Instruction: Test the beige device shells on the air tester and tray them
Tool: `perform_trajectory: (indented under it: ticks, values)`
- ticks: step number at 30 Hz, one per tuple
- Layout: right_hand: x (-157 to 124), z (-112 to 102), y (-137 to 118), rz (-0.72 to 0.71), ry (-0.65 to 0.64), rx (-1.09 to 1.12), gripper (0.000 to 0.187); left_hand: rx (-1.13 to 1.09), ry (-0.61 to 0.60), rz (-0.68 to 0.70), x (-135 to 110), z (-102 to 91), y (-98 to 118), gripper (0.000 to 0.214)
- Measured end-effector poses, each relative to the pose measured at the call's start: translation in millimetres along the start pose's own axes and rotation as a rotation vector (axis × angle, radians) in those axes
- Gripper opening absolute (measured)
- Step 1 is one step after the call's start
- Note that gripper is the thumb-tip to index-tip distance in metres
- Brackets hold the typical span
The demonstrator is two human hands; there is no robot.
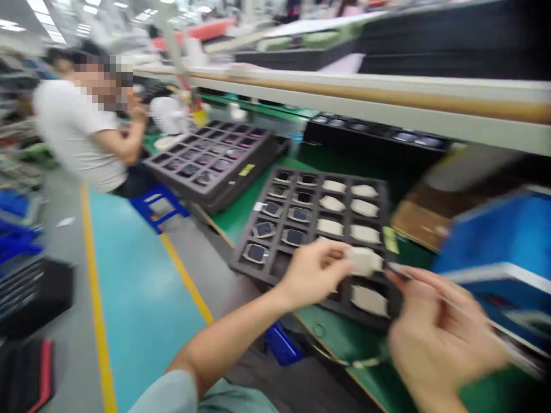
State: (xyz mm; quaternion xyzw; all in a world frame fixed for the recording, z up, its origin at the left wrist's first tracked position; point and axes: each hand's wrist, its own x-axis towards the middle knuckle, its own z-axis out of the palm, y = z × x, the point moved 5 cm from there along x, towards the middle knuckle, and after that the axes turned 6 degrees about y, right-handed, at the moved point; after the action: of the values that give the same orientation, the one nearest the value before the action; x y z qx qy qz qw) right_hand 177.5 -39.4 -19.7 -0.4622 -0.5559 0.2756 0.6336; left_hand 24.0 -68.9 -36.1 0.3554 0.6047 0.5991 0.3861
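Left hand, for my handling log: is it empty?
No, the left hand has one end of a pale piece in its grip.

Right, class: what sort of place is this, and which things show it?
Probably an electronics assembly workshop: a compartment tray of watch-like pieces, a green workbench, and a co-worker further along it.

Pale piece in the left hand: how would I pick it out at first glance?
On the green table, find the nearer dark tray. Over its right side, the left hand pinches a pale piece by one end. Its pale neighbours lie in the tray; this one alone is held between fingers and thumb.
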Motion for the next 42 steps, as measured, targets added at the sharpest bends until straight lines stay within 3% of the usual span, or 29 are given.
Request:
perform_trajectory:
  ticks: [2,6,13,42]
  values:
    - [7.7,-10.7,1.4,-0.047,-0.005,-0.030,0.024,-0.054,-0.008,0.020,7.0,-2.8,9.0,0.022]
    - [15.7,-1.4,2.9,-0.136,-0.064,0.084,0.013,-0.077,-0.074,0.038,21.3,-4.3,18.2,0.023]
    - [12.1,4.8,1.5,-0.160,-0.158,0.123,0.018,-0.029,-0.055,0.065,14.3,-2.4,20.4,0.021]
    - [13.5,5.6,0.3,-0.180,-0.182,0.129,0.018,-0.013,-0.078,0.145,13.6,-2.7,21.7,0.018]
